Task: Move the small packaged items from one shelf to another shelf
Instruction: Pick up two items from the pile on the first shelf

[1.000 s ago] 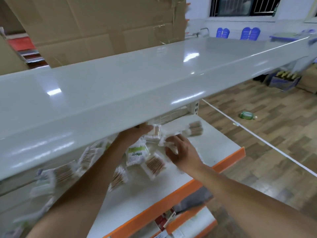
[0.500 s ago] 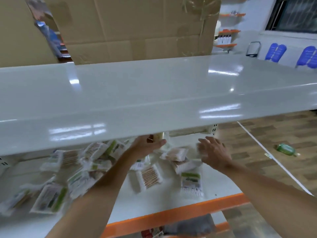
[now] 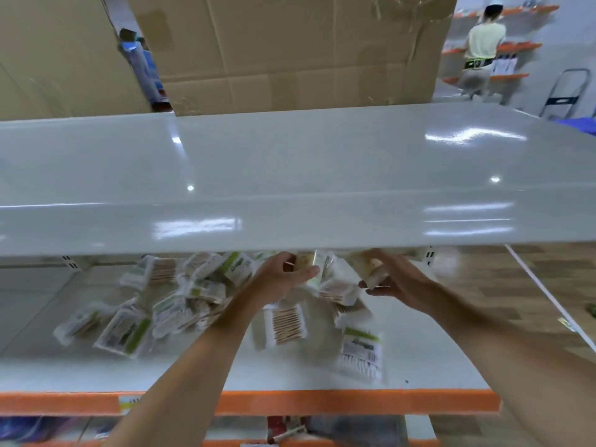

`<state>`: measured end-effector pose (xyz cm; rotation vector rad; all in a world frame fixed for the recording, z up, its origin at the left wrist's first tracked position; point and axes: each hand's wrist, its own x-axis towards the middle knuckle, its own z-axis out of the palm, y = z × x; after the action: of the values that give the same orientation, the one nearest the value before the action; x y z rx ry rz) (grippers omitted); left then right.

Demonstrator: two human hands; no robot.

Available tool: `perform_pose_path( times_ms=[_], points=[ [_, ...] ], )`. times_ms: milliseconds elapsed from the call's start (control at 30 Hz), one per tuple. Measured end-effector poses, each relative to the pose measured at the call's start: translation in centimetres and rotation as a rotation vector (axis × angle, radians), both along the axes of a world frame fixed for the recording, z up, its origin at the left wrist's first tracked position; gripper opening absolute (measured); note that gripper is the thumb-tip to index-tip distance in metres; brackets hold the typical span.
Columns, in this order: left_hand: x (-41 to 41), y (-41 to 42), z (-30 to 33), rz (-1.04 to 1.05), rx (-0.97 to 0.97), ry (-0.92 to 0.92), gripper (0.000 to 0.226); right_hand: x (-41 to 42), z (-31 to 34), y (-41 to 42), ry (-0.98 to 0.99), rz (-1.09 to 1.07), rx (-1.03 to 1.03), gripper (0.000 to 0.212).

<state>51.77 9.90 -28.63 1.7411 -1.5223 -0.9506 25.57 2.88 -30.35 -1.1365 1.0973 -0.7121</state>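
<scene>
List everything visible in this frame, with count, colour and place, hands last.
Glossy grey-white metal top shelf: one, bare, across the frame.
White lower shelf with orange front edge: one, beneath it.
Small clear packets of cotton swabs: many, count unclear from blur, white and green, scattered on the lower shelf.
Brown cardboard sheets: behind the top shelf.
Person in a pale top: one, far right at orange wall shelves.
Left hand: grips a packet under the top shelf.
Right hand: grips another packet.
</scene>
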Motion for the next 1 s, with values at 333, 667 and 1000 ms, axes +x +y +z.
perform_pose_path(
  times_ms=[333, 667, 1000],
  points=[
    [-0.4, 1.0, -0.4, 0.119, 0.04, 0.312, 0.044, 1.5, 1.8, 1.0, -0.035, 0.281, 0.093, 0.053],
    [1.9, 3.6, -1.1, 0.205, -0.036, 0.287, 0.046, 4.4, 3.1, 0.7, 0.331, 0.232, -0.255, 0.062],
    [7.4, 8.8, 0.5, 0.358, -0.139, 0.111, 0.006, 12.3, 4.7, 4.1, 0.354, 0.407, -0.467, 0.039]
  ],
)
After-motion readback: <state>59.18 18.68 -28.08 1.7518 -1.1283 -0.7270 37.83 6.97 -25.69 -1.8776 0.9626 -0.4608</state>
